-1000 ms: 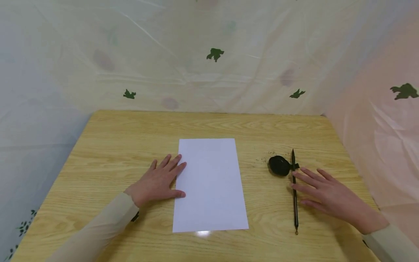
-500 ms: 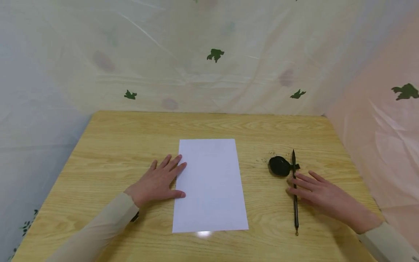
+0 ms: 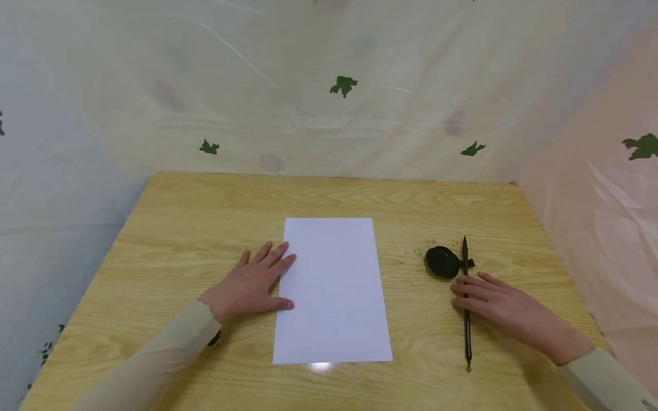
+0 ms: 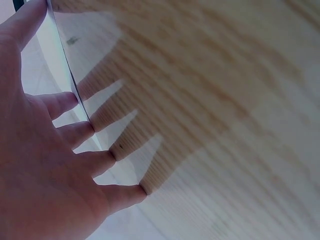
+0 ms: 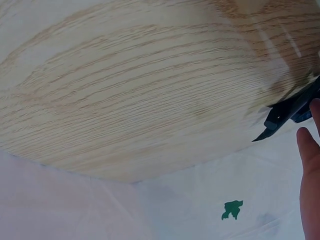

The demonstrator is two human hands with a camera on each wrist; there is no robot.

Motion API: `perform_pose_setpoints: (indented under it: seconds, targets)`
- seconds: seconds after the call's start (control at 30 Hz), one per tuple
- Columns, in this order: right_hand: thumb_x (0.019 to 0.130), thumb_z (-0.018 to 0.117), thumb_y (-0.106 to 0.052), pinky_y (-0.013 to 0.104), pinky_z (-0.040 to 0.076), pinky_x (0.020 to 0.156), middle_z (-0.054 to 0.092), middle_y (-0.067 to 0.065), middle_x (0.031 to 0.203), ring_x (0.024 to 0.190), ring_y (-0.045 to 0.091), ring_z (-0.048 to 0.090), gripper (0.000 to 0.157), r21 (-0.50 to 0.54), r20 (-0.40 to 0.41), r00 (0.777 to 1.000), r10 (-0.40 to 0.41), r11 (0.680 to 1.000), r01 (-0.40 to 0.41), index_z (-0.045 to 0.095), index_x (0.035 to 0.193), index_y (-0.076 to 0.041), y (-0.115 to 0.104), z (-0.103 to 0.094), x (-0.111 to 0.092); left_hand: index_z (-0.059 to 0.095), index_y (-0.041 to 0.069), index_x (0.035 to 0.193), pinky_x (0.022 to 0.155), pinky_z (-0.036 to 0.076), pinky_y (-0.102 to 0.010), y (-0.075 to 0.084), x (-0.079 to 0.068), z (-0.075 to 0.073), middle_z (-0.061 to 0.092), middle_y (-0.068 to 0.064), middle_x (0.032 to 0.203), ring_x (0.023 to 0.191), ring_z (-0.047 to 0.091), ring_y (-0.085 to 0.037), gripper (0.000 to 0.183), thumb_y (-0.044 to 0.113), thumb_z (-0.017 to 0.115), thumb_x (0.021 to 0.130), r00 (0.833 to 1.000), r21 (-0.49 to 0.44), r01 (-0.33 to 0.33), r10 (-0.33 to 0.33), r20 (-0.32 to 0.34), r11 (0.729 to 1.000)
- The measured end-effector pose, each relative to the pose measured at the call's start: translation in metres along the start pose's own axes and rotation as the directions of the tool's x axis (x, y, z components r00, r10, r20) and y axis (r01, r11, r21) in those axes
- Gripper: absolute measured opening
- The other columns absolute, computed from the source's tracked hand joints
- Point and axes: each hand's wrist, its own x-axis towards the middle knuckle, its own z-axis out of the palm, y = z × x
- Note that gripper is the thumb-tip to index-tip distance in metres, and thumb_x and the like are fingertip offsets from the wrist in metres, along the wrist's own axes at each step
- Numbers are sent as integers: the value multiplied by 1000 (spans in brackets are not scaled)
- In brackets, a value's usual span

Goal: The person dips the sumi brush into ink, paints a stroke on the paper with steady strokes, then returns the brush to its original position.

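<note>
A white sheet of paper (image 3: pixel 334 291) lies flat on the table. My left hand (image 3: pixel 249 291) rests spread at its left edge, with the thumb and some fingertips on the paper; in the left wrist view the little finger touches bare wood. To the right lies a dark writing brush (image 3: pixel 467 337), tip pointing away, across the short handle of a black ink dish (image 3: pixel 442 262). Over the brush shaft hangs my right hand (image 3: pixel 514 314), fingers loosely extended across it. Whether they touch the shaft is hard to tell. The right wrist view catches the brush tip (image 5: pixel 267 131) beside the fingers.
The wooden table (image 3: pixel 205 217) has a glossy grain. Small dark specks (image 3: pixel 424 245) lie around the ink dish. Patterned cloth (image 3: pixel 288 91) with green leaf-like or bird-like shapes hangs behind the table and at both sides.
My right hand has moved left and slightly lower, so its fingers now reach over the brush shaft. The left hand stays on the paper; the head view shifts slightly.
</note>
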Motion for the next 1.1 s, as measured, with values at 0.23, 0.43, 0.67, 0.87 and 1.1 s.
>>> perform_pose_setpoints:
  seconds: [0.23, 0.43, 0.67, 0.87, 1.1]
  targets:
    - [114, 2, -24, 26, 3, 125, 66, 12, 135, 120, 35, 61, 70, 19, -2, 1000, 9, 1000, -9, 70, 124, -10, 0, 1, 0, 30, 15, 165, 116, 13, -75, 2, 0, -1, 13, -10, 173, 157, 9, -43, 99, 68, 67, 90, 1000, -3, 1, -1, 6, 1000]
    - [113, 2, -23, 24, 2, 124, 67, 12, 132, 119, 34, 61, 71, 13, -12, 1000, 4, 1000, -4, 71, 121, -11, 1, 2, 0, 30, 15, 165, 116, 13, -75, 3, 0, -2, 14, -11, 173, 157, 9, -43, 99, 67, 67, 90, 1000, -7, 0, 0, 3, 1000]
    - [113, -1, -22, 34, 40, 110, 67, 11, 132, 120, 32, 62, 75, -22, -11, 1000, 24, 999, -25, 72, 118, -13, -3, 1, -1, 31, 14, 164, 116, 14, -75, 5, 0, -4, 15, -11, 173, 157, 9, -43, 98, 66, 69, 90, 1000, -14, -1, 1, 0, 1000]
    - [114, 0, -19, 27, 27, 119, 67, 14, 132, 119, 32, 61, 73, -16, -52, 998, 43, 999, -44, 72, 117, -11, -6, 2, -2, 30, 14, 164, 116, 13, -75, 5, -1, -5, 14, -11, 173, 157, 8, -43, 98, 65, 69, 90, 1000, -29, -2, 2, 6, 1000]
    - [115, 5, -18, 24, 8, 124, 65, 15, 136, 139, 25, 48, 66, -26, -106, 991, 77, 996, -80, 70, 127, -7, -8, -2, -3, 30, 14, 164, 117, 11, -74, 4, -3, -4, 14, -11, 173, 157, 8, -43, 98, 65, 69, 90, 1000, -32, 15, -15, 14, 999]
